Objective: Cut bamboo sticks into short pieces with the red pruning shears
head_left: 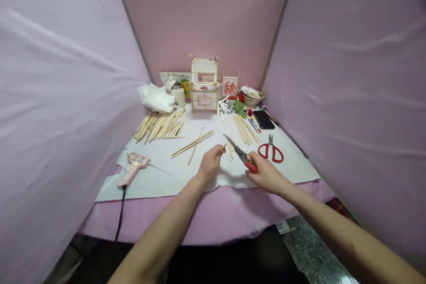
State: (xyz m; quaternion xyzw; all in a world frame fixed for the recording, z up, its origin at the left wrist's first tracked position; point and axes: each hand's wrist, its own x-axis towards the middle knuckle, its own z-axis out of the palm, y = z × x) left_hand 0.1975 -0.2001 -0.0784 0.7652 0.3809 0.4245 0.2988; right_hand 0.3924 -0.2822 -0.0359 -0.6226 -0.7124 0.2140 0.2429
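My left hand (210, 163) pinches a short wooden stick (223, 146) whose tip pokes up past my fingers. My right hand (265, 174) grips red-handled cutting pliers (239, 153), their grey jaws pointing up-left toward the stick's end. Both hands hover over the white paper sheet (173, 173) on the pink-covered table. A few short stick pieces (230, 149) lie just behind the pliers' jaws.
A pink glue gun (133, 167) with a black cord lies front left. Red scissors (271, 150) lie right of my hand. Stick piles (161, 125), loose long sticks (193, 143), a small stick-built lantern frame (204, 85), a black phone (263, 119), a bowl (252, 96). Pink partition walls enclose three sides.
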